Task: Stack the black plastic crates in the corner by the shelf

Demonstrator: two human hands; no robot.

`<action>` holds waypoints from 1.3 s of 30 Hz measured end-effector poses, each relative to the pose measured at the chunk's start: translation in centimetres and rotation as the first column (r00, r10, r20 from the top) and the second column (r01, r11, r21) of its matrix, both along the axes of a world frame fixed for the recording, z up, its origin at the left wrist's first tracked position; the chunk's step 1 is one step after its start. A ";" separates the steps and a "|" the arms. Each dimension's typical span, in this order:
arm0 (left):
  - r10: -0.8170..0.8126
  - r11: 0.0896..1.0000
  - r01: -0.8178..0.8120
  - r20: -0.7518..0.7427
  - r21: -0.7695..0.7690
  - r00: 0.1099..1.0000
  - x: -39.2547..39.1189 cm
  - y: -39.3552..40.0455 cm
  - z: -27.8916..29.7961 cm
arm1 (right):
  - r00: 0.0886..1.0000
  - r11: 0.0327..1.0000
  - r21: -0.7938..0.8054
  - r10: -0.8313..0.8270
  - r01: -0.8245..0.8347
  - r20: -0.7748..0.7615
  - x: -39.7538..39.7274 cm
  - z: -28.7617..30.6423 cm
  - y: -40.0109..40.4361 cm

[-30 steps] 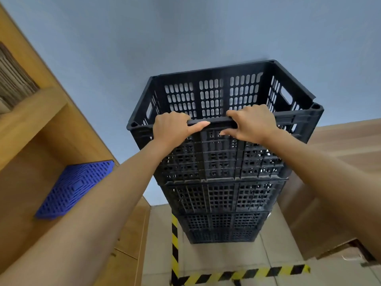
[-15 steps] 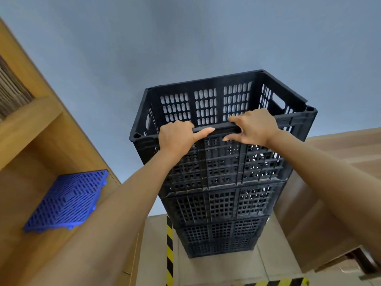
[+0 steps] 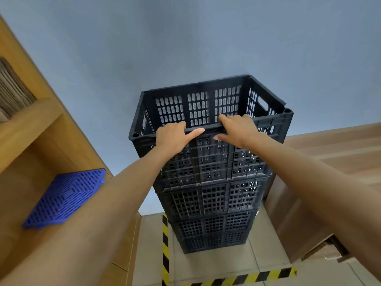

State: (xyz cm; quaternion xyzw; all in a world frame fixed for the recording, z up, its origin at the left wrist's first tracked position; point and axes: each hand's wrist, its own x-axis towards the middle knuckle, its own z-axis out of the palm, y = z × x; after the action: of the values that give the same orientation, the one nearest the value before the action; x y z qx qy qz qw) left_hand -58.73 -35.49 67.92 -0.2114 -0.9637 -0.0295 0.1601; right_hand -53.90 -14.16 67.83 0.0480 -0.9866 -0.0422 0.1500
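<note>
A tall stack of black plastic crates (image 3: 214, 205) stands on the floor against the blue-grey wall, between the wooden shelf and cardboard boxes. The top crate (image 3: 206, 106) is open and empty, with perforated walls and handle slots. My left hand (image 3: 172, 138) grips its near rim, fingers curled over the edge and thumb stretched along the front. My right hand (image 3: 238, 130) grips the same rim just to the right, fingers hooked inside. Both forearms reach up from the bottom corners of the view.
A wooden shelf unit (image 3: 31, 129) fills the left side, with a blue plastic grid panel (image 3: 66, 197) lying on its lower board. Large cardboard boxes (image 3: 329, 174) stand to the right of the stack. Yellow-black hazard tape (image 3: 165, 244) marks the floor around the stack's foot.
The top crate has come down and settled squarely on the stack. Both hands stay on its near rim. The view has tilted slightly, lowering the stack in frame.
</note>
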 end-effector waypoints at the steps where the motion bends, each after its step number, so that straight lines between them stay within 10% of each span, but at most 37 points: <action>1: -0.020 1.000 0.020 0.009 0.000 1.000 0.2 -0.2 -0.1 | 0.999 1.000 -0.003 -0.004 0.004 0.044 0.3 0.1 0.1; 39: 0.069 0.998 -0.066 0.174 -0.021 0.982 3.0 -2.1 -0.5 | 0.986 0.993 0.099 0.040 -0.057 0.162 1.9 0.1 1.0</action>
State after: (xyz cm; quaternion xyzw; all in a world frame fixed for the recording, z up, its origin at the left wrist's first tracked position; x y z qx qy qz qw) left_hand -55.77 -37.58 67.40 -0.1764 -0.9809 -0.0352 0.0745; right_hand -52.02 -13.16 67.98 0.0831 -0.9905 -0.0857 0.0688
